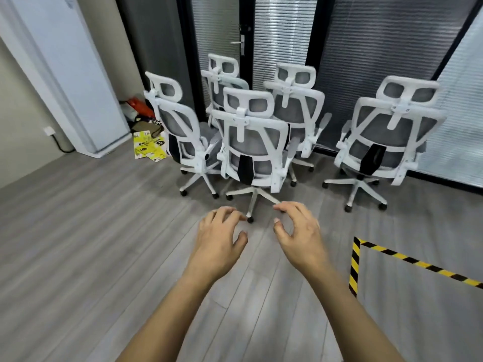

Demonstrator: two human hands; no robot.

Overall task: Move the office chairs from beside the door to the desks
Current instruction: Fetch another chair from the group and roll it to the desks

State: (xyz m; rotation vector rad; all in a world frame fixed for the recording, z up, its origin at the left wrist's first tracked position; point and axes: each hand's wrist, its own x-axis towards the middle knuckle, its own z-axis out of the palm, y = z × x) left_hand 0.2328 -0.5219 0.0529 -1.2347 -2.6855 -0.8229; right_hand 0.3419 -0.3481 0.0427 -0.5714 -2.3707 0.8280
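Head view: left hand (pixel 220 232) and right hand (pixel 298 228) loosely curled, empty, short of nearest chair (pixel 252 142) in the cluster by the door (pixel 222 30). Likely rolls easily on casters; grip the stiff white backrest frame, not the mesh.
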